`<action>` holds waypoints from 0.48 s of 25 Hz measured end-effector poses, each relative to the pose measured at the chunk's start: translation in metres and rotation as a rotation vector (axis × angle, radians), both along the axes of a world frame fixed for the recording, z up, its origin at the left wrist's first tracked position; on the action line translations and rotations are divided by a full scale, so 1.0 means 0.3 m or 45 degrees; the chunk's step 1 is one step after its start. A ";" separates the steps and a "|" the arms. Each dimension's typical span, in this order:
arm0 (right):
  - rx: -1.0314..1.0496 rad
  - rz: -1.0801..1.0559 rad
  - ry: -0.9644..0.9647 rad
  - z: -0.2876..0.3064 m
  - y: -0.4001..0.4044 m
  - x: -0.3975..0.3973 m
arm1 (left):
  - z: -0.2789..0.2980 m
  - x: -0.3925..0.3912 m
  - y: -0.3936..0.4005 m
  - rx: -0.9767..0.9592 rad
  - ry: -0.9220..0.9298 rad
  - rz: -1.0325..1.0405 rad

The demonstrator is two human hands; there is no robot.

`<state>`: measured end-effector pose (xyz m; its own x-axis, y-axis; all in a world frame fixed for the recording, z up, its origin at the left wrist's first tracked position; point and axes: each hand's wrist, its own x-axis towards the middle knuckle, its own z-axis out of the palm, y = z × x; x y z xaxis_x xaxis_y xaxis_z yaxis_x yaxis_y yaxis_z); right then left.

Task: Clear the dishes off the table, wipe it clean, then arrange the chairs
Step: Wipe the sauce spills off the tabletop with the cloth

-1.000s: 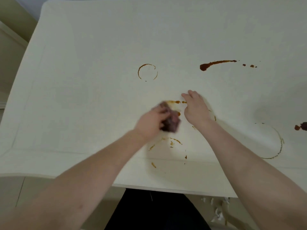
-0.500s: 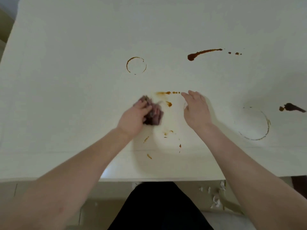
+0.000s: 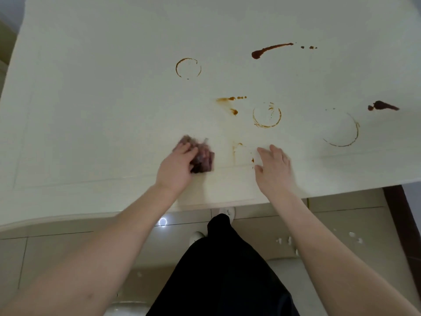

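Observation:
A cream table (image 3: 91,110) fills the upper view, with no dishes on it. My left hand (image 3: 176,166) grips a crumpled dark purple cloth (image 3: 202,157) and presses it to the tabletop near the front edge. My right hand (image 3: 274,168) lies flat on the table to the right of the cloth, fingers spread. Between the hands is a faint smeared patch (image 3: 241,151). Brown marks lie farther back: a small ring (image 3: 188,67), a second ring (image 3: 267,115), a large ring (image 3: 344,131), a long streak (image 3: 271,50), a dark blot (image 3: 382,106) and orange drips (image 3: 230,99).
Pale floor tiles (image 3: 57,247) show below the table's front edge, with white scraps (image 3: 284,240) scattered at the right. My dark trousers (image 3: 223,270) and white shoes (image 3: 226,212) are under the edge. A dark wooden piece (image 3: 401,224) stands at the far right.
My left hand has dragged the cloth toward the front edge, and the stains there have thinned. My right hand has slid nearer the edge, uncovering a ring stain. The view has tilted down.

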<state>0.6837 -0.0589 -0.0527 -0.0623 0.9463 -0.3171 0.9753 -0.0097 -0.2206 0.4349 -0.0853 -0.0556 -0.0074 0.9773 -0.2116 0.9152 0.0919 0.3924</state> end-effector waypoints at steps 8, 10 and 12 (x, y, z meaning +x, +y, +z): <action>-0.056 -0.040 0.213 0.007 -0.022 0.072 | -0.009 0.084 -0.029 -0.034 -0.028 -0.212; -0.053 -0.047 0.252 0.002 -0.028 0.079 | -0.016 0.075 0.117 -0.037 0.045 -0.031; -0.026 -0.068 0.291 -0.004 -0.020 0.087 | -0.010 0.161 0.208 -0.013 0.048 -0.124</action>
<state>0.7099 -0.0650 -0.0539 -0.0851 0.9438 -0.3194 0.8980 -0.0663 -0.4350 0.4831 -0.0230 -0.0588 0.0792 0.9716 -0.2231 0.9340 0.0059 0.3573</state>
